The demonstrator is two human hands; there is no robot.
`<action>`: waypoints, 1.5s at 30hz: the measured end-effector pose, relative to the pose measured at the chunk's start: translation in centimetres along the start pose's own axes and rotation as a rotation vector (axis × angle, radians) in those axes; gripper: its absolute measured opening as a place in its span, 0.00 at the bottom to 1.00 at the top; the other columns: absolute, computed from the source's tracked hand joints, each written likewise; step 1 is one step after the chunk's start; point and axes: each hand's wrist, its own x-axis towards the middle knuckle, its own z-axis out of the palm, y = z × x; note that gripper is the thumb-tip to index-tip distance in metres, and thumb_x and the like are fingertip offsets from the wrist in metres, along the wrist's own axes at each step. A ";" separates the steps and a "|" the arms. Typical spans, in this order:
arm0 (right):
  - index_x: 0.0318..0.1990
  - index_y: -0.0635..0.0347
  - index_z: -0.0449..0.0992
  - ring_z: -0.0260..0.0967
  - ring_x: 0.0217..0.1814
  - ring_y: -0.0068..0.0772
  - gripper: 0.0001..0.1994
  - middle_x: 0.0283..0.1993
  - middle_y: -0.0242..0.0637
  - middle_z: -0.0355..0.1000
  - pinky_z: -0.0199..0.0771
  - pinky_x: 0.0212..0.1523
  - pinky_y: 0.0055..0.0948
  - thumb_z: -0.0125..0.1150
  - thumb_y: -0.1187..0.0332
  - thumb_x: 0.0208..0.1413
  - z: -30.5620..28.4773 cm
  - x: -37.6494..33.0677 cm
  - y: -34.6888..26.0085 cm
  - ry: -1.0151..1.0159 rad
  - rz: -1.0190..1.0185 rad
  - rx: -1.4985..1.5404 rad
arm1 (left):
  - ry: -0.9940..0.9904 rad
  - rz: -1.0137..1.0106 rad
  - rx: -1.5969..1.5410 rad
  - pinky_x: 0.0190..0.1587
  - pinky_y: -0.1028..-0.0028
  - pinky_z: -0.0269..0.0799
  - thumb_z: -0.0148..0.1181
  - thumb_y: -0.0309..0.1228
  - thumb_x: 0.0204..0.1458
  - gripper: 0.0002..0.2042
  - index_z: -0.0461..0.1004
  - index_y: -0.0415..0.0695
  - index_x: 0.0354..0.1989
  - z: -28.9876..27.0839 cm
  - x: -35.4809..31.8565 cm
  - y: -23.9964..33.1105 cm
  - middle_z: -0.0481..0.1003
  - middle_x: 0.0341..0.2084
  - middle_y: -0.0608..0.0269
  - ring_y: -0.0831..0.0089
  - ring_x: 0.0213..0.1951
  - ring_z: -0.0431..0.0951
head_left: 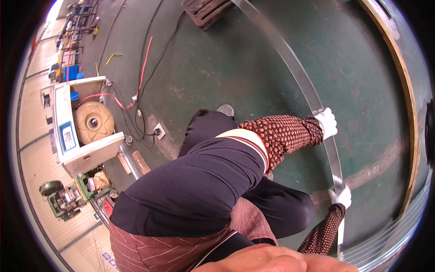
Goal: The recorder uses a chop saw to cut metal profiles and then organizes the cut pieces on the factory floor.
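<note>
White machine box (86, 149) with a tan spool in it sits far left of the metal strip (290, 59). A green machine (59, 199) stands below that box. Red and black cables (142, 68) run over the green floor (217, 59) between the box and the strip. A wooden block (206, 11) lies on the floor just left of the strip's upper end.

The strip is long, flat and shiny, and curves from the top centre down to the lower right, apparently on or just above the floor. Left hand (327, 122), in a white glove, is clenched around the strip about midway along it. Right hand (340, 197), also gloved, grips the strip further down, near its lower end. Both patterned sleeves reach to the strip from the crouched body left of it.

Step, judged: the strip is held in both hands and being guided or bent along its curve. The next move probably needs both grips kept firm and slid or pulled together so the strip does not twist.

Room: open floor on both sides of the strip's upper part. Right of the strip a wooden curved rim (398, 72) bounds the space. More stacked bright strips (398, 231) crowd just right of its lower end, so that side is tight. The strip's edges look thin, so I'd watch the fingers.
</note>
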 end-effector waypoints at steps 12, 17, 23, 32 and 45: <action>0.58 0.50 0.74 0.78 0.46 0.44 0.34 0.45 0.40 0.78 0.78 0.48 0.41 0.79 0.55 0.41 -1.1 3.1 -17.6 0.531 -0.377 0.279 | -0.026 -0.196 0.169 0.59 0.56 0.62 0.52 0.32 0.59 0.14 0.75 0.62 0.52 -8.5 -7.3 -17.4 0.80 0.40 0.69 0.69 0.51 0.78; 0.53 0.52 0.76 0.78 0.47 0.45 0.30 0.45 0.40 0.78 0.77 0.50 0.40 0.79 0.55 0.40 -1.1 3.1 -18.2 0.498 -0.388 0.330 | 0.105 -0.294 0.303 0.70 0.51 0.51 0.47 0.34 0.63 0.14 0.76 0.58 0.53 -5.3 -8.9 -24.5 0.79 0.45 0.66 0.67 0.55 0.76; 0.52 0.55 0.75 0.78 0.44 0.44 0.29 0.43 0.38 0.79 0.78 0.48 0.38 0.79 0.60 0.40 -1.3 4.1 -15.0 0.639 -0.410 0.324 | -0.022 -0.270 0.214 0.67 0.51 0.54 0.50 0.33 0.63 0.13 0.78 0.59 0.52 -7.7 -6.4 -22.3 0.80 0.47 0.65 0.67 0.55 0.78; 0.51 0.58 0.75 0.78 0.43 0.42 0.29 0.43 0.41 0.78 0.77 0.49 0.36 0.79 0.59 0.41 -1.2 4.6 -13.9 0.441 -0.337 0.367 | -0.059 -0.189 0.184 0.67 0.50 0.55 0.52 0.35 0.63 0.12 0.77 0.59 0.52 -6.8 -5.2 -21.1 0.80 0.48 0.66 0.66 0.55 0.78; 0.54 0.59 0.75 0.77 0.51 0.45 0.33 0.50 0.43 0.77 0.75 0.55 0.37 0.80 0.57 0.40 -0.2 5.9 -13.1 0.498 -0.363 0.337 | 0.069 -0.207 0.119 0.73 0.46 0.45 0.53 0.34 0.62 0.11 0.78 0.56 0.50 -6.2 -5.6 -20.5 0.79 0.45 0.65 0.65 0.56 0.76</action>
